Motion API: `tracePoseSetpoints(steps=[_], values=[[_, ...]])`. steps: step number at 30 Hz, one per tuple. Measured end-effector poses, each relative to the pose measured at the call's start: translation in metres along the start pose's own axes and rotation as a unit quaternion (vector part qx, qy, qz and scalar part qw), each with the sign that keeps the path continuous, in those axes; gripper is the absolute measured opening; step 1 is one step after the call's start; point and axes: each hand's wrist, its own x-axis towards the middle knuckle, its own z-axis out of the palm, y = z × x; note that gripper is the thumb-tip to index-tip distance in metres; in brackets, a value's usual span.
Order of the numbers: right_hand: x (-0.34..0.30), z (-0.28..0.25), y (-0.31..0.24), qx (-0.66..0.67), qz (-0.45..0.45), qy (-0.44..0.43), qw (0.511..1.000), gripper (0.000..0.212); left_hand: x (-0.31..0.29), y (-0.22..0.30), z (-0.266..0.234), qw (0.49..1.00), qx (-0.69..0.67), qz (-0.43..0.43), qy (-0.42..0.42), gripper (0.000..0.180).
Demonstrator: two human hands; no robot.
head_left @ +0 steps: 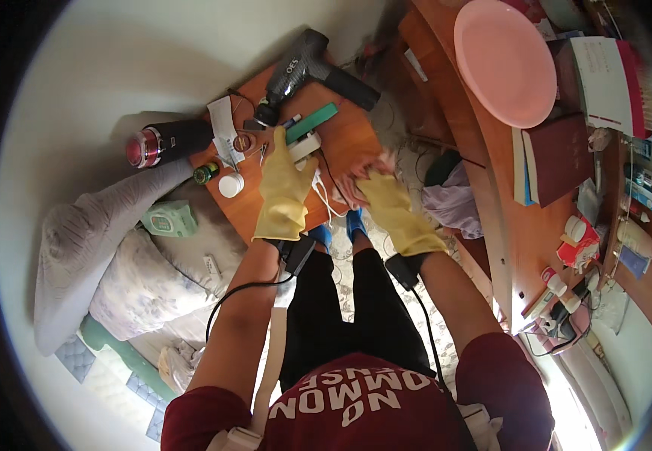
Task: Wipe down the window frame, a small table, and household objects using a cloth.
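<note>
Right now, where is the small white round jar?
In the head view the small white round jar sits on the wooden stool near its left edge, left of the left hand and beside a green-capped bottle.

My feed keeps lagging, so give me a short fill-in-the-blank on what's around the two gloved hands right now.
1. Both hands wear ____ rubber gloves.
2. The left hand rests on a small ____ table.
3. The right hand presses on a ____ cloth.
4. Behind the left hand lies a dark grey ____.

Missing words: yellow; wooden; pink; hair dryer
</note>
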Motion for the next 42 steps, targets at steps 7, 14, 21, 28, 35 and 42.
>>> tracePoseSetpoints(steps=[7, 14, 21, 28, 35, 42], values=[[-0.014, 0.002, 0.033, 0.223, 0.12, 0.197, 0.947, 0.028, -0.004, 0.003, -0.022, 0.994, 0.053, 0.031, 0.086, 0.078], [0.113, -0.117, 0.001, 0.23, -0.06, 0.307, 0.921, 0.029, 0.011, -0.005, -0.016, 0.979, -0.068, 0.065, 0.182, 0.054], [0.192, -0.085, 0.034, 0.174, 0.007, 0.172, 0.969, 0.028, 0.073, 0.062, -0.006, 0.916, -0.38, -0.127, 0.01, 0.039], [0.156, -0.132, -0.041, 0.491, 0.056, 0.009, 0.869, 0.024, 0.174, -0.114, 0.009, 0.986, -0.06, 0.156, -0.029, 0.042], [0.081, -0.116, 0.023, 0.399, 0.2, 0.068, 0.892, 0.036, 0.146, 0.05, 0.007, 0.976, 0.135, 0.136, -0.1, 0.055], [0.035, -0.093, 0.017, 0.387, 0.282, 0.127, 0.868, 0.058, 0.156, 0.083, 0.024, 0.974, 0.15, 0.094, -0.138, 0.061]])
